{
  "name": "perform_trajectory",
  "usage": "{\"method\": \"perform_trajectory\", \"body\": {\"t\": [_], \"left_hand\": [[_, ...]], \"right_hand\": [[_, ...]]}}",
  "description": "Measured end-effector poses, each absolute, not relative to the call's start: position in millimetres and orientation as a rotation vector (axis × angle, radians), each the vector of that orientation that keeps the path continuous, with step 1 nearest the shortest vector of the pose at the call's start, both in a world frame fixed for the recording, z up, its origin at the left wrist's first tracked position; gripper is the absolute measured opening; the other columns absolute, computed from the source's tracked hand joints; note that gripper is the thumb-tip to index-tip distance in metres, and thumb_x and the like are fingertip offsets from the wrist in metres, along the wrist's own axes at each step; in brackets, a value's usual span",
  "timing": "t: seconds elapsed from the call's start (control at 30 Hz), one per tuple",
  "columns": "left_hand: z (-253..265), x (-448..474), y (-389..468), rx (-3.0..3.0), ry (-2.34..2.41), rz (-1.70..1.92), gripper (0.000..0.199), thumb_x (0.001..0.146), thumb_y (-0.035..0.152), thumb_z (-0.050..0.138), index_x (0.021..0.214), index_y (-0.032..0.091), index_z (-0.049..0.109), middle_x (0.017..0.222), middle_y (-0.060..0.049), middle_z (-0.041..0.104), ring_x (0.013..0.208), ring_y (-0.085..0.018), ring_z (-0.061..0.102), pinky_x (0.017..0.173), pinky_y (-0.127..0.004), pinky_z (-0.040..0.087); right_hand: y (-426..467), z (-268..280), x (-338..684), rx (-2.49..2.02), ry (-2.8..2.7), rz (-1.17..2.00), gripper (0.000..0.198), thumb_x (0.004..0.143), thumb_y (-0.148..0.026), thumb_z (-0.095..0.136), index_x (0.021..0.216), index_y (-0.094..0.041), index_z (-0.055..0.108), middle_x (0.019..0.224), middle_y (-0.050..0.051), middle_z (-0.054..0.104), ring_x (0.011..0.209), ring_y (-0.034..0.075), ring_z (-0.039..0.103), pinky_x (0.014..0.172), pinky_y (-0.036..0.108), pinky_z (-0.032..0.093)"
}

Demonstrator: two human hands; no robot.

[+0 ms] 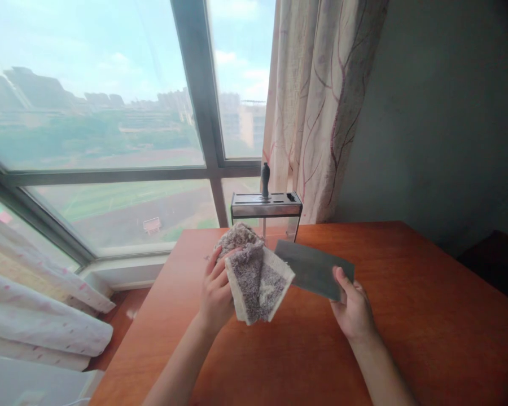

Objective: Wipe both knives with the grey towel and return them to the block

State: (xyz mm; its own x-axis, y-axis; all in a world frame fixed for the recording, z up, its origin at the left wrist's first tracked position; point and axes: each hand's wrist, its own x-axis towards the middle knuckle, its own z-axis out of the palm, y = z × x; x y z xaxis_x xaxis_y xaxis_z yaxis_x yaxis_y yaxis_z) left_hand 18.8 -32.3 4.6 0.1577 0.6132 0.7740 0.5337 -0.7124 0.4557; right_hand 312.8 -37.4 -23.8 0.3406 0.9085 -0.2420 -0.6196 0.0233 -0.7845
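The cloth (260, 285), shaggy and grey-purple with a pale border, is held up over the desk (410, 299), left of the desk's middle as seen here. The left hand (218, 287) grips it from its left side, fingers bent over the bunched upper part, while two bordered flaps hang down in front.

Just right of it is the blade (315, 269), a flat, dull grey rectangle, also held above the desk and tilted down toward its right end. Its left end meets the cloth's right corner in view; whether they touch, I cannot tell. The right hand (353, 310) pinches the blade's lower right corner, thumb laid on the upper face and fingers curled underneath; any grip inside that hand is hidden.

Beyond the cloth, at the desk's far edge and nearer its far left corner than its far right one, stands a holder (267, 210) with a metal top and clear sides. A dark handle (265, 179) rises from its top.

Past the far edge hang a patterned curtain (313, 107) and, to its left, a window (105, 90). A pale spotted curtain (46, 321) hangs beyond the left edge.
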Motion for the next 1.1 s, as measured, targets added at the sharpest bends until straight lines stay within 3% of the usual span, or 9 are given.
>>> {"method": "perform_trajectory", "body": {"t": [0.07,0.2,0.37,0.57,0.77,0.93,1.1], "left_hand": [[-2,20,-33,1.966,1.159,1.738,0.005,0.071,0.032,0.073,0.071,0.028,0.071,0.097,-0.005,0.073,0.114,-0.029,0.058,0.112,-0.052,0.028],[-2,32,-33,1.536,1.084,1.862,0.031,0.067,0.043,0.076,0.091,0.023,0.070,0.100,-0.008,0.072,0.111,-0.032,0.059,0.101,-0.051,0.043],[21,42,-32,0.832,0.981,1.982,0.055,0.059,0.029,0.085,0.110,0.026,0.062,0.104,-0.002,0.072,0.111,-0.025,0.061,0.103,-0.041,0.044],[20,43,-41,0.306,0.714,1.567,0.043,0.070,0.050,0.073,0.097,0.018,0.068,0.092,-0.007,0.074,0.099,-0.030,0.067,0.091,-0.043,0.052],[7,66,-49,0.300,0.683,1.300,0.030,0.068,0.041,0.077,0.082,0.015,0.070,0.070,-0.006,0.073,0.089,-0.030,0.070,0.088,-0.041,0.054],[13,62,-43,0.243,0.713,1.416,0.024,0.077,0.037,0.071,0.089,0.015,0.070,0.075,-0.005,0.074,0.088,-0.027,0.071,0.088,-0.039,0.054],[16,35,-28,0.162,0.672,1.694,0.025,0.087,0.039,0.058,0.096,0.020,0.070,0.088,-0.004,0.075,0.100,-0.024,0.067,0.096,-0.038,0.050]], "right_hand": [[-39,-22,311,-0.951,-0.383,1.235,0.022,0.068,-0.037,0.080,0.082,-0.023,0.073,0.085,0.000,0.077,0.079,0.015,0.071,0.068,0.020,0.057],[-42,-15,307,-0.930,-0.403,1.247,0.026,0.067,-0.038,0.080,0.084,-0.021,0.073,0.084,0.001,0.077,0.077,0.018,0.072,0.066,0.024,0.057],[-45,-11,302,-0.921,-0.450,1.300,0.029,0.070,-0.043,0.077,0.089,-0.021,0.073,0.087,0.003,0.077,0.081,0.020,0.072,0.073,0.028,0.058],[-50,-11,290,-0.894,-0.477,1.359,0.032,0.069,-0.045,0.078,0.090,-0.022,0.072,0.088,0.003,0.076,0.086,0.022,0.071,0.075,0.030,0.057],[-52,-14,283,-0.867,-0.714,1.389,0.032,0.071,-0.048,0.075,0.092,-0.024,0.072,0.082,0.003,0.075,0.089,0.026,0.070,0.073,0.034,0.057],[-51,-18,288,-0.907,-0.804,1.386,0.038,0.072,-0.051,0.073,0.096,-0.022,0.072,0.082,0.005,0.075,0.087,0.028,0.070,0.072,0.036,0.056],[-53,-15,289,-0.910,-0.893,1.409,0.039,0.075,-0.049,0.071,0.102,-0.022,0.070,0.084,0.004,0.075,0.087,0.027,0.070,0.072,0.036,0.056]]}}
